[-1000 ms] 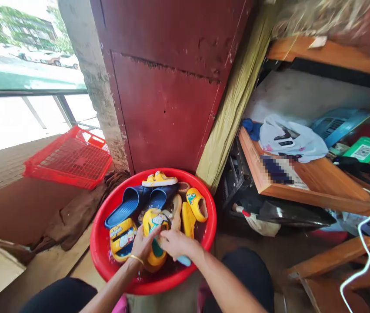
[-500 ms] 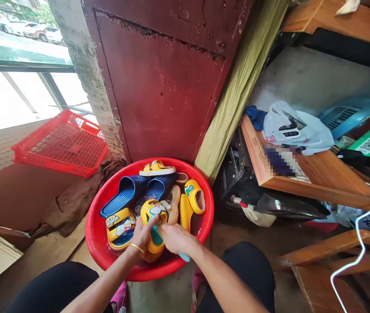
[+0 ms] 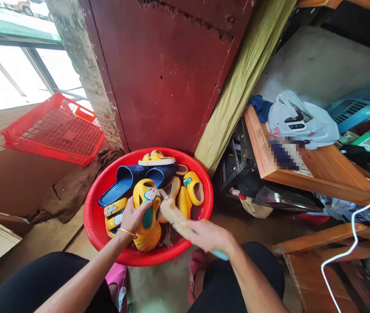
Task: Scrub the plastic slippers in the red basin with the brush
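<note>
My left hand [image 3: 132, 216] grips a wet yellow child's clog [image 3: 148, 232] with a teal strap and a cartoon print, holding it inside the red plastic basin [image 3: 90, 217]. My right hand [image 3: 207, 236] holds a scrubbing brush with a light blue handle. The brush's pale bristles [image 3: 171, 215] sit just right of the clog, and I cannot tell if they touch it. Dark water lies in the basin, around several other shoes: navy slides [image 3: 121, 187], a yellow slide [image 3: 156, 159] and a yellow clog [image 3: 193, 188].
A tilted red plastic crate [image 3: 54, 130] rests on brown cloth [image 3: 70, 191] left of the basin. A dented red metal panel [image 3: 155, 74] rises behind it. To the right are a wooden shelf [image 3: 302, 174], a white plastic bag [image 3: 302, 121] and a white cable [image 3: 352, 243].
The brush has moved off the clog's top toward the right, showing its bristles. The clog now stands more upright in my left hand. The view has tilted, and the basin sits higher in the picture.
</note>
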Demonstrator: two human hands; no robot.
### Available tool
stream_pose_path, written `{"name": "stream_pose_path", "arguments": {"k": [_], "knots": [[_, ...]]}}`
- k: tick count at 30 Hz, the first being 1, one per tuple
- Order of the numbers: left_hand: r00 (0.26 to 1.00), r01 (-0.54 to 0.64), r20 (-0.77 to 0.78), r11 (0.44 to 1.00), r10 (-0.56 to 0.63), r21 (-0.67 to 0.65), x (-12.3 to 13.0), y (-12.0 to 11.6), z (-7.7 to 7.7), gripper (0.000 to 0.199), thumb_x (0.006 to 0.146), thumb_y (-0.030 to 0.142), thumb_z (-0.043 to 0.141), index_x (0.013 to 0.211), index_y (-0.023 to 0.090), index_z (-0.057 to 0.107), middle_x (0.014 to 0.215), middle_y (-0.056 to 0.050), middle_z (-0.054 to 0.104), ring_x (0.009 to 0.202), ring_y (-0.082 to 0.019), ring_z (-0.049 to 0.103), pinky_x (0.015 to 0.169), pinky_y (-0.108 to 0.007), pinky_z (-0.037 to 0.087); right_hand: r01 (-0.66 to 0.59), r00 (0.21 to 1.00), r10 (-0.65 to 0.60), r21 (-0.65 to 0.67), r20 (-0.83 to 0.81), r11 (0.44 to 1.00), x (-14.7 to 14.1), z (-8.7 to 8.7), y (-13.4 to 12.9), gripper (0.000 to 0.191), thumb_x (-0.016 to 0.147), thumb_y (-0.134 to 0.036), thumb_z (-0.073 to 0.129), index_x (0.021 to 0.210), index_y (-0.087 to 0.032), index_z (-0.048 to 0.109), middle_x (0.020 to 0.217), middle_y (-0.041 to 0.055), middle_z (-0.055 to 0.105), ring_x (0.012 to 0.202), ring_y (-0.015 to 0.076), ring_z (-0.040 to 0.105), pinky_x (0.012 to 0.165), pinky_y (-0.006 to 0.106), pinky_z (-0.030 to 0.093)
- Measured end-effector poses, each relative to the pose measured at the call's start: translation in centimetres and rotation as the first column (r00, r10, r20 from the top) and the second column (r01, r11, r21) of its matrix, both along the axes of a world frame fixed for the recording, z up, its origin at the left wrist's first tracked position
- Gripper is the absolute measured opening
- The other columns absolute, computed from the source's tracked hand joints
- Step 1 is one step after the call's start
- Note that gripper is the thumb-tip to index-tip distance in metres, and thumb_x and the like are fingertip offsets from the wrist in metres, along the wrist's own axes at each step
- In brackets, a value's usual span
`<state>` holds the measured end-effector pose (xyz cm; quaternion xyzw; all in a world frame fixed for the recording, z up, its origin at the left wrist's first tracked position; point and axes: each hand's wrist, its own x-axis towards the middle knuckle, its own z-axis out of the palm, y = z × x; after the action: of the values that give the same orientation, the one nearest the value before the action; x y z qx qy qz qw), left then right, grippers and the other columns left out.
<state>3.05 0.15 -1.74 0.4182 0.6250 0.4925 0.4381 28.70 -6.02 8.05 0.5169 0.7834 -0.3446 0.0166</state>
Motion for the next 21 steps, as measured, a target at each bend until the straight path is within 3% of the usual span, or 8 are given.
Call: {"name": "stream_pose_path", "arguments": {"k": [5, 8, 12, 15, 19, 21], "knots": [[0.986, 0.159, -0.076, 0.978, -0.15, 0.135, -0.2, -0.3, 2.0, 0.061, 0.07, 0.048, 0.075, 0.12, 0.02, 0.055, 0.121, -0.007, 0.069, 0.111, -0.029, 0.066, 0.096, -0.042, 0.053, 0.123, 0.983, -0.075, 0.301, -0.169, 0.946, -2.6, -1.7, 2.1, 0.054, 0.1, -0.029, 0.043, 0.153, -0.031, 0.041, 0.138, 0.0054, 0.063, 0.118, 0.0237, 0.062, 0.098, 0.032, 0.048], [0.979, 0.204, -0.008, 0.963, -0.206, 0.178, -0.5, -0.5, 2.5, 0.061, 0.071, 0.045, 0.075, 0.122, 0.02, 0.054, 0.124, -0.009, 0.067, 0.115, -0.029, 0.064, 0.097, -0.041, 0.053, 0.134, 0.99, -0.139, 0.344, -0.01, 0.929, -4.3, -3.7, 3.4, 0.057, 0.101, -0.027, 0.039, 0.157, -0.034, 0.033, 0.129, 0.0095, 0.066, 0.108, 0.0273, 0.066, 0.093, 0.04, 0.051], [0.987, 0.137, 0.061, 0.974, -0.15, 0.178, -1.6, 0.0, 3.0, 0.066, 0.072, 0.046, 0.076, 0.127, 0.021, 0.051, 0.128, -0.009, 0.065, 0.116, -0.03, 0.063, 0.095, -0.041, 0.053, 0.174, 0.975, -0.207, 0.303, 0.079, 0.937, -2.9, -5.2, 4.1, 0.055, 0.1, -0.025, 0.038, 0.154, -0.032, 0.039, 0.123, 0.0102, 0.069, 0.105, 0.026, 0.067, 0.092, 0.037, 0.051], [0.98, 0.196, 0.006, 0.969, -0.199, 0.151, -1.6, 0.2, 3.1, 0.067, 0.067, 0.046, 0.08, 0.124, 0.021, 0.054, 0.119, -0.007, 0.068, 0.111, -0.03, 0.064, 0.094, -0.041, 0.053, 0.199, 0.976, -0.215, 0.343, 0.009, 0.918, -2.0, -5.1, 3.9, 0.057, 0.1, -0.025, 0.037, 0.157, -0.027, 0.033, 0.128, 0.0106, 0.067, 0.108, 0.0252, 0.065, 0.094, 0.036, 0.051], [0.934, 0.351, 0.019, 0.929, -0.356, 0.12, 0.4, 0.3, 3.1, 0.065, 0.063, 0.044, 0.083, 0.117, 0.018, 0.058, 0.111, -0.007, 0.072, 0.104, -0.029, 0.066, 0.09, -0.04, 0.055, 0.176, 0.983, -0.184, 0.379, -0.016, 0.908, -1.6, -3.5, 4.0, 0.056, 0.101, -0.027, 0.038, 0.157, -0.036, 0.032, 0.134, 0.006, 0.064, 0.113, 0.0245, 0.064, 0.098, 0.037, 0.049], [0.932, 0.35, 0.061, 0.93, -0.359, 0.114, 2.1, 1.2, 3.3, 0.066, 0.061, 0.047, 0.084, 0.115, 0.017, 0.059, 0.113, -0.008, 0.072, 0.104, -0.03, 0.067, 0.088, -0.04, 0.056, 0.22, 0.968, -0.248, 0.354, 0.034, 0.909, -0.5, -2.5, 4.4, 0.056, 0.101, -0.026, 0.039, 0.156, -0.037, 0.034, 0.132, 0.0062, 0.066, 0.11, 0.0255, 0.066, 0.095, 0.037, 0.051]]}}
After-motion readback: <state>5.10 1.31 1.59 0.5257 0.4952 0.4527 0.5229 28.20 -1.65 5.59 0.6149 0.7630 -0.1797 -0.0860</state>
